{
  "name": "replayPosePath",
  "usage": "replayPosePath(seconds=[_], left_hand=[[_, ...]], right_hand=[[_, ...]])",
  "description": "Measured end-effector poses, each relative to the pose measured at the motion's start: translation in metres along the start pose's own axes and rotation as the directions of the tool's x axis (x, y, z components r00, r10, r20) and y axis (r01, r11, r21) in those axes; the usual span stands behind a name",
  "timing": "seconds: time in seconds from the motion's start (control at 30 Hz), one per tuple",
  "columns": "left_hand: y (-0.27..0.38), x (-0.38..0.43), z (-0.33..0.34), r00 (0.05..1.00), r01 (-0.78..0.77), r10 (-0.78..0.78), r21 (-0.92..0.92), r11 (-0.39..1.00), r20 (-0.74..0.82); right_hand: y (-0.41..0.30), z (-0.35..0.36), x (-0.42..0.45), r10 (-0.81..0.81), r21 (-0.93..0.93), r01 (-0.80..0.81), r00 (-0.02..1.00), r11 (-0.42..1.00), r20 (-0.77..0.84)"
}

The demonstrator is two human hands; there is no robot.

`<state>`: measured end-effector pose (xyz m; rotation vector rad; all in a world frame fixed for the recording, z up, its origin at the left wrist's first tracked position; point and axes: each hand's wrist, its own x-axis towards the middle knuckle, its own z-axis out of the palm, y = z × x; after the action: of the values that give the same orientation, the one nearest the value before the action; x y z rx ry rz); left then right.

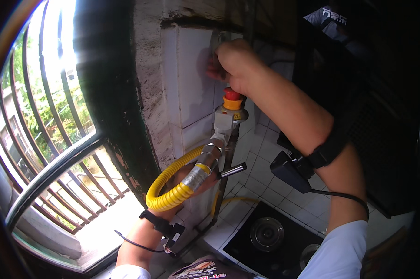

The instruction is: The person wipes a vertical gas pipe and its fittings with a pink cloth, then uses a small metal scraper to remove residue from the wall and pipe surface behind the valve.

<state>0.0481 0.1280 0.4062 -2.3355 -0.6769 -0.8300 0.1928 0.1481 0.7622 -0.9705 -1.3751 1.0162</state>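
Observation:
A gas valve (225, 120) with a red and orange knob (232, 98) stands at the middle of the view. Metal fittings join it to a yellow corrugated gas hose (171, 188) that bends in a loop. Behind the hose end is my left hand (192, 179), mostly hidden by it; a black-and-chrome cylindrical piece (233, 170) sticks out beside the fingers. Just above the red knob, my right hand (230, 61) is at the tiled wall with fingers curled; what it holds, if anything, is hidden. Both wrists wear black straps with small devices.
A barred window (56, 139) fills the left side. Below right is a black gas cooktop (265, 232) on a white tiled counter (227, 230). A dark vertical pipe (227, 167) runs down by the wall. A large dark object takes up the right side.

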Motion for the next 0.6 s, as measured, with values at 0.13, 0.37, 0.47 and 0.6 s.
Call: replayPosePath(seconds=[0.13,0.37,0.47,0.6], left_hand=[[0.006,0.024,-0.021,0.985,-0.065,0.100,0.239,0.969,-0.139],[-0.003,0.006,0.008,0.995,0.052,-0.050,0.017,0.999,-0.091],[0.001,0.008,-0.001,0.992,0.103,-0.105,-0.039,0.994,-0.071],[0.003,0.011,-0.019,0.995,0.082,-0.082,-0.010,0.997,-0.059]], right_hand=[[0.000,-0.002,0.005,0.042,0.036,-0.041,0.998,0.999,-0.042],[0.001,-0.005,0.009,0.052,-0.054,-0.049,0.997,0.997,0.049],[0.004,-0.004,0.009,0.063,-0.029,-0.062,0.996,0.998,0.058],[0.004,-0.006,0.014,0.080,-0.026,-0.078,0.995,0.997,0.056]])
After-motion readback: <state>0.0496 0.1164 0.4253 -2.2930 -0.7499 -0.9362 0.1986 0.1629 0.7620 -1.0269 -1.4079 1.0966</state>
